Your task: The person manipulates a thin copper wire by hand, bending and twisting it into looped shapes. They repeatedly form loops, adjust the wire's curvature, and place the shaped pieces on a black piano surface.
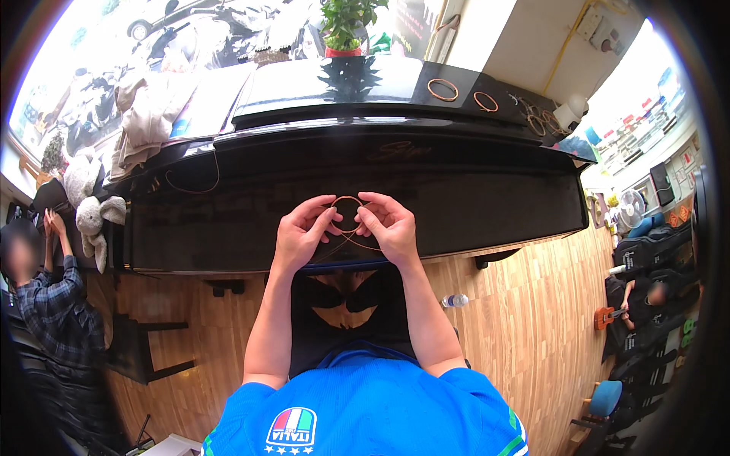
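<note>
My left hand [312,228] and my right hand [384,228] hold opposite sides of a small coiled loop of copper-coloured wire or string [347,197] between thumbs and fingers. Loose ends of the coil cross below it, over the black piano's front cover [487,197]. On the piano's top, toward the right, lie two more copper-coloured coils [442,89] [485,101] and some dark coils [541,121]. A thin loose string [190,190] hangs at the piano's left side.
Papers [217,99], cloth [144,121] and a plant [342,23] sit atop the piano; plush toys [99,228] are left. A person in plaid [53,311] works left; another holds a small stringed instrument [608,319] right. A bottle [456,301] is on the floor, near a stool [604,395].
</note>
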The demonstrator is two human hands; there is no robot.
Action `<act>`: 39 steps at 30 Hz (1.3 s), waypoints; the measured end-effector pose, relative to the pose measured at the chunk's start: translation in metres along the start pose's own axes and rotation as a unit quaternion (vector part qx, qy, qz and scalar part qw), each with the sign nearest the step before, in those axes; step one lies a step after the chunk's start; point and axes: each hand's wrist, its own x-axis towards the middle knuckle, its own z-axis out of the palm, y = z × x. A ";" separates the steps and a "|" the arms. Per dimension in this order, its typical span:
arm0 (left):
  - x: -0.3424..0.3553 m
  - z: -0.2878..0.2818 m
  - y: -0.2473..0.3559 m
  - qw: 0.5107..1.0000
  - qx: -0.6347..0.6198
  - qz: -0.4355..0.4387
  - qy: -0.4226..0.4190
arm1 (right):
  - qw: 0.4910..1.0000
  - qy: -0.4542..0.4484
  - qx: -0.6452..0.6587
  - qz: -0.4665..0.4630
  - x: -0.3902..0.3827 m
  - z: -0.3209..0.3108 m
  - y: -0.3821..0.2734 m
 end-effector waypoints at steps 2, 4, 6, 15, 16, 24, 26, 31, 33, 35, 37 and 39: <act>-0.001 -0.002 0.000 1.000 -0.005 0.004 -0.010 | 1.000 0.006 -0.003 0.003 0.000 0.001 -0.001; -0.002 -0.003 0.002 0.998 -0.028 0.027 -0.041 | 1.000 0.013 0.003 -0.002 0.001 0.000 0.001; -0.003 -0.003 0.004 0.996 -0.024 0.049 -0.067 | 1.000 0.016 0.009 -0.007 0.001 -0.001 0.002; -0.002 -0.002 0.011 0.990 0.065 0.074 -0.100 | 1.000 0.008 0.017 -0.006 0.002 -0.001 0.003; -0.001 -0.002 0.007 0.992 0.054 0.069 -0.088 | 1.000 0.005 0.013 -0.002 0.001 -0.001 0.002; 0.000 -0.004 -0.002 0.997 -0.011 0.062 -0.049 | 1.000 0.002 0.021 0.004 0.000 0.003 -0.005; 0.000 -0.003 0.001 0.996 -0.060 0.048 -0.041 | 0.999 0.004 0.034 0.006 -0.001 0.006 -0.007; 0.000 -0.010 0.002 0.994 -0.092 0.042 -0.028 | 0.997 -0.054 -0.053 0.018 0.000 0.003 -0.001; 0.002 -0.014 -0.005 0.995 -0.077 0.051 -0.045 | 0.995 -0.064 -0.065 0.031 -0.001 0.003 0.000; 0.001 -0.013 -0.006 0.995 -0.080 0.033 -0.049 | 0.997 -0.060 -0.036 0.033 -0.001 0.003 0.001; 0.000 -0.010 -0.002 0.996 -0.078 0.020 -0.046 | 0.997 -0.065 -0.017 0.027 -0.002 0.003 -0.002; -0.002 -0.007 0.001 0.997 -0.071 0.013 -0.036 | 0.998 -0.058 -0.014 0.023 -0.002 0.002 -0.003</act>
